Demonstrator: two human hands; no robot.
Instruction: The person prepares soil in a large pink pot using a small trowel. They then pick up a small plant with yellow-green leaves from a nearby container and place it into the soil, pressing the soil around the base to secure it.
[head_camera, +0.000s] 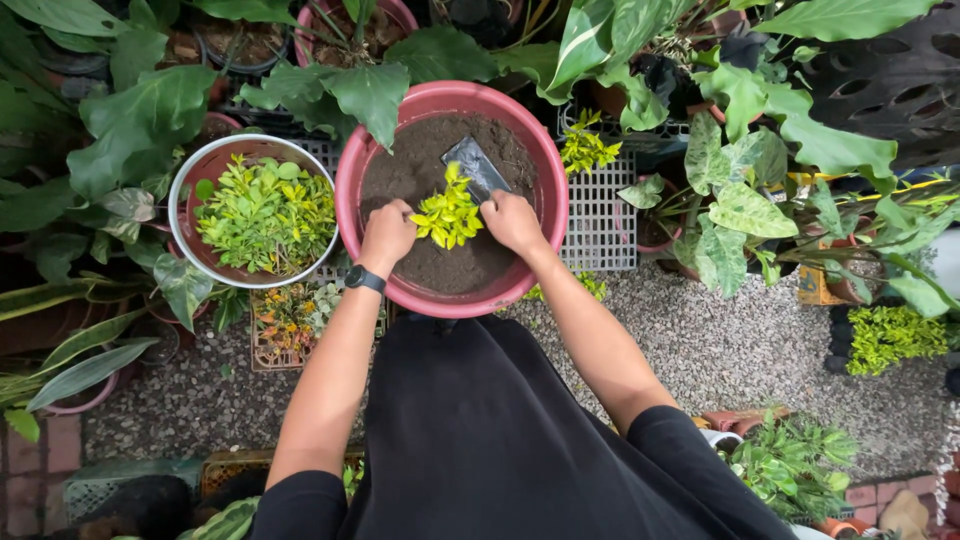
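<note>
A small yellow-green plant (449, 212) stands in dark soil in the middle of a large pink pot (552, 190). My left hand (387, 234) is curled into the soil at the plant's left side, and a black watch (364, 279) sits on that wrist. On the plant's right, my right hand (511, 220) presses down on the soil with closed fingers. A grey metal trowel blade (476, 166) lies in the soil just behind the plant, close to my right hand; whether that hand grips its handle is hidden.
A second pink pot (188, 175) full of green-yellow plants stands to the left. Grey plastic trays (597, 215) sit on gravel (720, 350) under the pots. Large-leaved plants crowd the back and right. A small orange-leaved plant tray (287, 318) lies at lower left.
</note>
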